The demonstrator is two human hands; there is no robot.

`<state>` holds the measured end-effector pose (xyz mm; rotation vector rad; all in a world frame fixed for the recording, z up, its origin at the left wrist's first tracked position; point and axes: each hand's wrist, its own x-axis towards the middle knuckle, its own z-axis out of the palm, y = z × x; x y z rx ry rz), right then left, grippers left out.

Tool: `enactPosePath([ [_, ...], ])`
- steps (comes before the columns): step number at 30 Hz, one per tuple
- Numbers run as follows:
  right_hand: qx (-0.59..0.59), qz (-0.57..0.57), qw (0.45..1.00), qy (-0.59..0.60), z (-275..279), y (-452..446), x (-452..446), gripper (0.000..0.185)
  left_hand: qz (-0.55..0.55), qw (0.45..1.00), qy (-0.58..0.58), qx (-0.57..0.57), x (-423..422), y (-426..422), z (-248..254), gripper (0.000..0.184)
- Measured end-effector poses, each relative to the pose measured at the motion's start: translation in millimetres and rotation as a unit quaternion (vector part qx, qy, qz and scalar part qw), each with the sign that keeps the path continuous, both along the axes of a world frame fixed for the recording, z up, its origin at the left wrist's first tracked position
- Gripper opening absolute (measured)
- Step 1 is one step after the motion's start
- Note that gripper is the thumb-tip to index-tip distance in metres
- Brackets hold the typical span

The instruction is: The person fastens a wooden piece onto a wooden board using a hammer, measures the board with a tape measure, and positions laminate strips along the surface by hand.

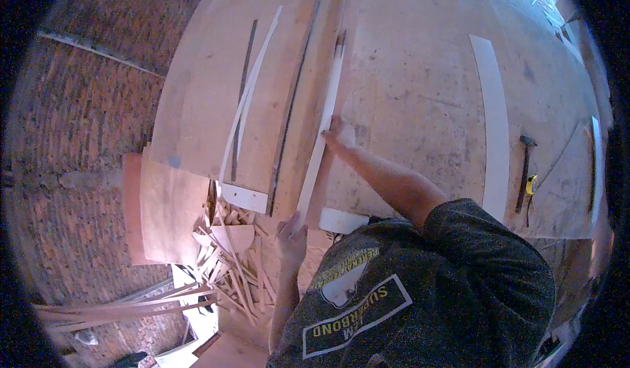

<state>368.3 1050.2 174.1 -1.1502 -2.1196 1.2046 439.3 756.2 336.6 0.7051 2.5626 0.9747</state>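
Observation:
A long, narrow white strip (319, 151) runs away from me along a wooden channel in the worktable (407, 92). My left hand (291, 237) is closed around its near end at the table's front edge. Farther up, my right hand (339, 135) grips the same strip from the right side, fingers pressed over its edge. At the strip's far end there is a dark, narrow piece (340, 40); I cannot make out what it is. Left of the channel, a dark straight groove or rail (295, 108) runs roughly parallel to the strip.
Thin pale strips (246, 102) and a dark strip (244, 99) lie on the left side. To the right are a wide white strip (495, 118), a hammer (525, 171) and a yellow tape measure (531, 184). Wood offcuts (236, 263) pile below the front edge; a brick wall (72, 131) stands left.

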Motion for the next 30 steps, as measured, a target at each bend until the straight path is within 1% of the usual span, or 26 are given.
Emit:
enactPosePath([
  [3, 0.024, 0.017, 0.999, -0.021, -13.5, 12.7, -4.2, 0.052, -0.045, 0.995, 0.079, 0.037, -8.8, 0.0, -20.2, 0.043],
  [4, 0.023, 0.026, 0.999, -0.036, -15.5, 17.4, -6.3, 0.053, -0.042, 0.995, 0.078, 0.044, -10.9, 0.8, -23.9, 0.044],
  [5, 0.039, 0.014, 0.999, -0.034, -17.2, 19.5, -11.2, 0.053, -0.038, 0.995, 0.076, 0.051, -13.2, 1.8, -28.0, 0.044],
  [6, 0.054, 0.002, 0.998, -0.031, -34.8, 20.5, -19.8, 0.053, -0.034, 0.995, 0.075, 0.058, -15.2, 4.4, -28.6, 0.044],
  [7, 0.07, -0.01, 0.997, -0.029, -34.9, 22.0, -24.0, 0.053, -0.035, 0.996, 0.073, 0.045, -16.6, 8.2, -25.7, 0.044],
  [8, 0.034, 0.016, 0.998, -0.042, -35.6, 28.0, -24.5, 0.052, -0.036, 0.996, 0.071, 0.032, -17.9, 11.5, -22.5, 0.044],
  [10, -0.038, 0.067, 0.995, -0.067, -4.6, 41.3, -16.0, 0.051, -0.03, 0.998, 0.052, 0.028, -19.6, 17.6, -18.3, 0.043],
  [12, -0.041, 0.04, 0.997, -0.06, 5.8, 42.1, -15.2, 0.049, -0.017, 0.999, 0.016, 0.045, -20.3, 21.9, -16.3, 0.041],
  [15, -0.044, 0.017, 0.997, -0.054, 9.0, 46.5, -20.7, 0.049, -0.01, 0.996, 0.013, 0.082, -23.7, 23.9, -24.9, 0.04],
  [17, -0.055, 0.023, 0.996, -0.065, 5.8, 51.7, -23.2, 0.05, 0.001, 0.999, -0.001, 0.049, -29.0, 19.4, -40.7, 0.04],
  [19, -0.074, 0.045, 0.992, -0.09, 27.5, 54.7, -17.5, 0.054, 0.009, 0.999, -0.015, 0.028, -32.2, 20.4, -40.2, 0.04],
  [20, -0.058, 0.041, 0.994, -0.083, 28.1, 53.4, -17.3, 0.057, 0.012, 0.999, -0.021, 0.023, -31.7, 23.2, -35.3, 0.041],
  [22, -0.026, 0.033, 0.997, -0.069, 10.7, 47.8, -20.0, 0.062, 0.011, 0.999, -0.02, 0.023, -31.4, 25.2, -33.8, 0.042],
  [24, 0.058, 0.005, 0.998, 0.001, -3.9, 32.4, -16.3, 0.067, 0.007, 0.999, -0.005, 0.032, -31.4, 22.5, -39.1, 0.042],
  [26, 0.028, 0.003, 0.999, 0.026, -15.0, 16.5, -12.2, 0.069, -0.008, 1.0, 0.011, 0.01, -27.0, 33.3, -14.0, 0.042],
  [27, -0.043, 0.014, 0.999, 0.016, -14.3, 9.4, -12.5, 0.07, -0.016, 1.0, 0.018, 0.0, -25.6, 37.4, -5.2, 0.043],
  [29, -0.125, 0.028, 0.992, 0.005, -13.4, -3.4, -9.4, 0.068, 0.0, 1.0, -0.007, 0.028, -25.8, 37.4, -6.9, 0.043],
  [30, -0.137, 0.03, 0.99, 0.003, -0.1, -8.4, -2.4, 0.065, 0.008, 0.999, -0.02, 0.042, -25.7, 36.5, -8.5, 0.043],
])
